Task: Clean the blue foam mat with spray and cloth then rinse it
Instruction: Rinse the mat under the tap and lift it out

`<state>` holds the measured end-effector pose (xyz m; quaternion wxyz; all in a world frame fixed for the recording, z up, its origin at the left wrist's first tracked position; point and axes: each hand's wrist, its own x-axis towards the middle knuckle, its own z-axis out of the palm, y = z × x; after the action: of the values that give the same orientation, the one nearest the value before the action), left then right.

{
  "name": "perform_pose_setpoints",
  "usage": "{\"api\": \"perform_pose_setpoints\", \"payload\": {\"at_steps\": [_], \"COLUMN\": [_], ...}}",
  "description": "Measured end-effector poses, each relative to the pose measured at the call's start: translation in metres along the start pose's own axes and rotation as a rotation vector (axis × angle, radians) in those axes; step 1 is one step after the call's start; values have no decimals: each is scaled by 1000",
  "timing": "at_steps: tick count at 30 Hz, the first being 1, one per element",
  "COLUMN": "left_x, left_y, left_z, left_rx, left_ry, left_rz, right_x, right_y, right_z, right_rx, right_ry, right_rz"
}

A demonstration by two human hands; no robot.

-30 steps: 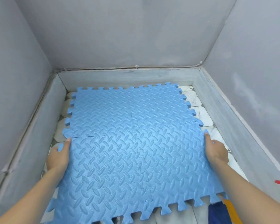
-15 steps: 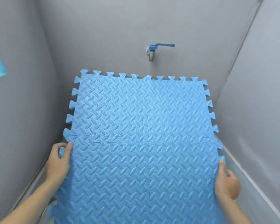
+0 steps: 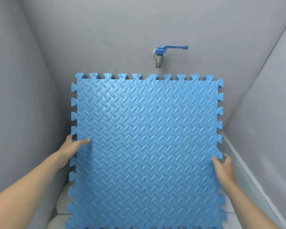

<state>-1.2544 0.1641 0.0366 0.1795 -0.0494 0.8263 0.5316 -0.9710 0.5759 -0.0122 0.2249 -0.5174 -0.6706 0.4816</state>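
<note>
The blue foam mat (image 3: 147, 146), made of interlocked puzzle-edged tiles with a raised leaf pattern, stands nearly upright against the grey back wall. Its top edge sits just under the tap. My left hand (image 3: 73, 147) grips the mat's left edge, thumb across the front face and fingers behind. My right hand (image 3: 222, 169) grips the right edge the same way, lower down. The mat's bottom edge runs out of the picture. No spray bottle or cloth is in view.
A metal tap with a blue lever handle (image 3: 161, 54) sticks out of the back wall above the mat. Grey walls close in on the left and right. A low grey ledge (image 3: 248, 176) runs along the right wall, and pale floor tiles (image 3: 60, 210) show at lower left.
Both hands have lifted the mat from flat on the floor to nearly upright against the back wall. My view has tilted up, bringing the tap into sight.
</note>
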Motion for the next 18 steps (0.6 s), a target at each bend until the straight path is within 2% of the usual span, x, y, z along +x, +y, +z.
{"api": "perform_pose_setpoints", "payload": {"at_steps": [3, 7, 12, 16, 18], "left_x": [17, 39, 54, 66, 66], "left_y": [37, 74, 97, 102, 105], "left_z": [-15, -26, -27, -28, -24], "left_rx": [-19, -172, -186, -338, -350], "left_ry": [13, 47, 166, 28, 10], "left_rz": [65, 90, 155, 189, 205], "right_x": [27, 53, 57, 56, 60], "right_y": [-59, -139, -170, -182, -180], "right_z": [-8, -13, -14, -8, -10], "right_rx": [-4, 84, 167, 198, 153], "right_ry": [-62, -39, -2, -104, -77], "right_rz": [-109, -133, -142, -160, -171]}}
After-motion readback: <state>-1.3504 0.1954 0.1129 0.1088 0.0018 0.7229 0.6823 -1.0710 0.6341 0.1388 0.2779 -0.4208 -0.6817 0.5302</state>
